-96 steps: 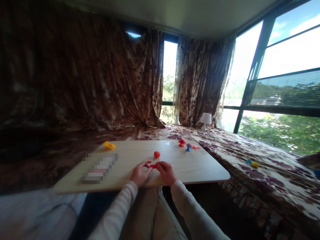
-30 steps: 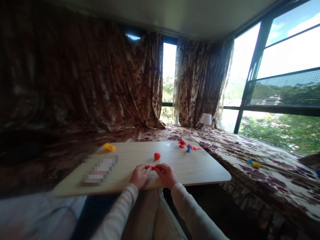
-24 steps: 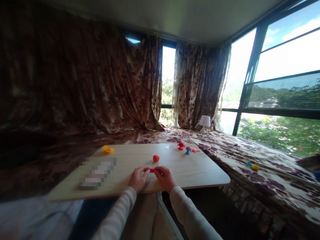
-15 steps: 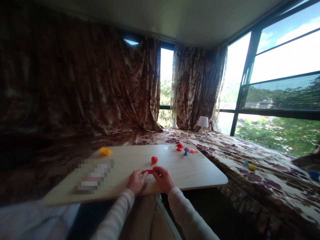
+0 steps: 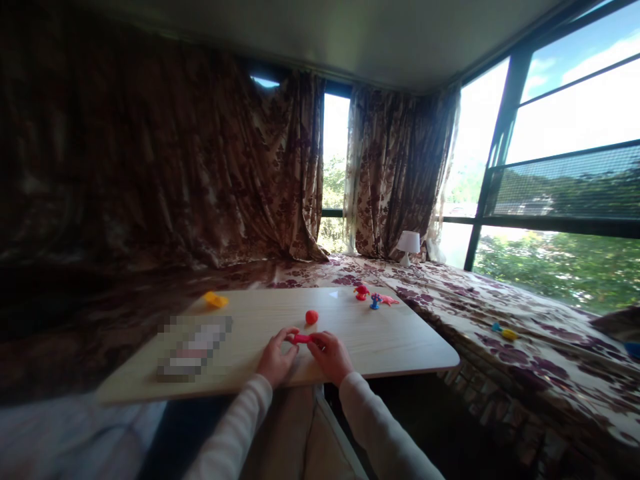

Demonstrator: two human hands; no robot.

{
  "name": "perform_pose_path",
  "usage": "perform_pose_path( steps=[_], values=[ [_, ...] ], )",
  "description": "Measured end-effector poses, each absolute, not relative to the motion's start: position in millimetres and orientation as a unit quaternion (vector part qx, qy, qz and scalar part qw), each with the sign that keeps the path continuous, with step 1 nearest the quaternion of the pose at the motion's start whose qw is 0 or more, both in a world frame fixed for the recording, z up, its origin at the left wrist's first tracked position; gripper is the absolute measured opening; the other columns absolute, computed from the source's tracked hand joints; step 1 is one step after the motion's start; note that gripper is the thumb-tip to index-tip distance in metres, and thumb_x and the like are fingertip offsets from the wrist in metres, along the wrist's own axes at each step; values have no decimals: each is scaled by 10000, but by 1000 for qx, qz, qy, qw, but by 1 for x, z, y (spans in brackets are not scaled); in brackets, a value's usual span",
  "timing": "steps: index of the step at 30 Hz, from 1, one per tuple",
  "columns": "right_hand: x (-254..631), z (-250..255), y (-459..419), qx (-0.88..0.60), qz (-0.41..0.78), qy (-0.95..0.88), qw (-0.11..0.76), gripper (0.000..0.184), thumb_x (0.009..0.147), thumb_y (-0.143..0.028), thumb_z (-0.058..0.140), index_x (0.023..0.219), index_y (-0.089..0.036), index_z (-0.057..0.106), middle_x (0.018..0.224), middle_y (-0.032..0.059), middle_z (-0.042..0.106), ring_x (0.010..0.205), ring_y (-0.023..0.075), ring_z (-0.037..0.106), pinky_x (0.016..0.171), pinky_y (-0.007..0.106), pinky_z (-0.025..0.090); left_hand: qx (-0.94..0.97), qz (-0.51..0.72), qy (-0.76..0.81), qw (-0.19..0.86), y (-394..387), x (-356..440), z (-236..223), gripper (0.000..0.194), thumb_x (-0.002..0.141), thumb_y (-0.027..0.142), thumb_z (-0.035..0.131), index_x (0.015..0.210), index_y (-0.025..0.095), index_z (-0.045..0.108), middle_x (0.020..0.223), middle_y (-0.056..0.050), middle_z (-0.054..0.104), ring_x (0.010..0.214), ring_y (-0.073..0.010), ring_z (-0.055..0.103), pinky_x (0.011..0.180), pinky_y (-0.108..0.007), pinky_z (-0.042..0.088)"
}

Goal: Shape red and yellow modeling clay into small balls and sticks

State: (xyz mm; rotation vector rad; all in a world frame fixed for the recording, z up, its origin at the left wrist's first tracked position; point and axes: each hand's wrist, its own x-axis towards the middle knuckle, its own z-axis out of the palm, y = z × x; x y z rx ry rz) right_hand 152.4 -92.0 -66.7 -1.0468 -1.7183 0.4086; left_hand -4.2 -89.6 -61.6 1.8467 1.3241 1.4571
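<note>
"Gripping what?"
"Right hand [image 5: 332, 357] is pinching the red piece [image 5: 301, 339] over the table [image 5: 390, 343]; left hand [image 5: 274, 360] is now loosening around it, contact unclear."
"So the right is probably steadying it."

Brown flowered curtains [image 5: 290, 173] cover the dim left and back walls, parting at a narrow window [image 5: 334, 160]. On the right, a large dark-framed window [image 5: 483, 200] shows green trees [image 5: 565, 267] and bright sky [image 5: 595, 47]. Below the plain ceiling [image 5: 390, 40], a white lamp [image 5: 409, 243] stands on flowered cloth [image 5: 450, 290] behind the pale, round-cornered bench [image 5: 405, 350]. Daylight brightens the right side.
</note>
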Motion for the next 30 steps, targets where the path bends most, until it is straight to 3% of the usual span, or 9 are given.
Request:
perform_pose_path(
  steps=[4,9,18,30],
  values=[
    [152,-62,-96,-440,160,-729,500,161,773,-246,551,803,-179,695,670,7,595,589,114,530,588,229,432,668,522,483,220,-88,-5,-64,217,637,208,569,843,179,631,812,-44,659,852,-211,614,869,-374,449],
    [151,-63,-95,-423,175,-717,526,176,733,-181,558,871,-165,666,707,9,608,591,107,530,587,218,442,670,519,486,215,-85,-5,-67,185,696,314,546,761,167,638,790,-62,671,820,-214,618,815,-361,469],
    [152,-67,-92,-433,161,-719,520,153,764,-218,553,791,-173,697,685,9,608,596,104,544,586,209,429,675,504,492,222,-85,-5,-67,279,692,362,544,817,142,661,852,-95,688,869,-233,616,848,-369,457],
    [153,-61,-97,-437,169,-728,501,177,796,-230,542,761,-180,708,711,11,614,635,108,546,630,217,414,689,479,502,208,-90,-2,-60,226,657,323,605,759,143,696,813,-86,694,847,-233,611,843,-368,456]
  ],
)
